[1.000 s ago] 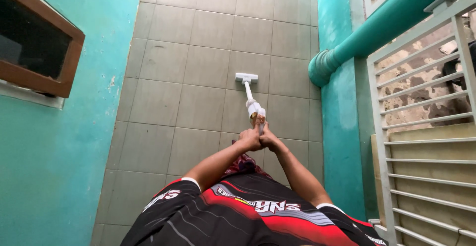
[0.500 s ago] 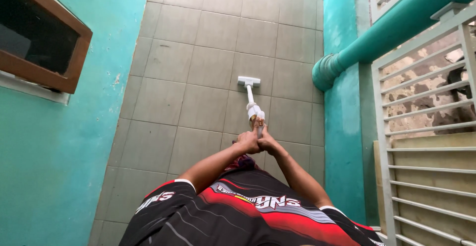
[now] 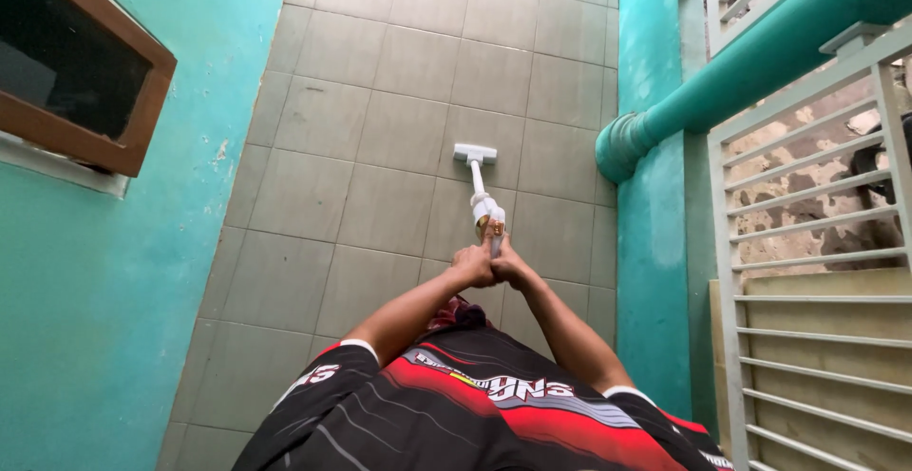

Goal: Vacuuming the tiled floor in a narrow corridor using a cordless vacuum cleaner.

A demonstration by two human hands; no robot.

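You stand in a narrow passage floored with large, matte grey square tiles (image 3: 380, 101), their grout lines running straight between two rough, flaking turquoise walls. Your left hand (image 3: 473, 266) and right hand (image 3: 513, 269) press together, both wrapped closed around the top of a slim white stick vacuum (image 3: 486, 209), thumbs up along the handle. Both forearms reach out straight and meet in a V in front of your glossy black-and-red jersey (image 3: 475, 414). The vacuum's smooth plastic body tapers into a thin tube, ending in a flat, T-shaped floor head (image 3: 474, 154) resting on the tiles nearer the right wall than the left. A thick round turquoise pipe (image 3: 722, 77) slants down that wall beside a pale slatted metal gate (image 3: 807, 243). A brown wood-framed window (image 3: 76, 82) sits in the left wall.
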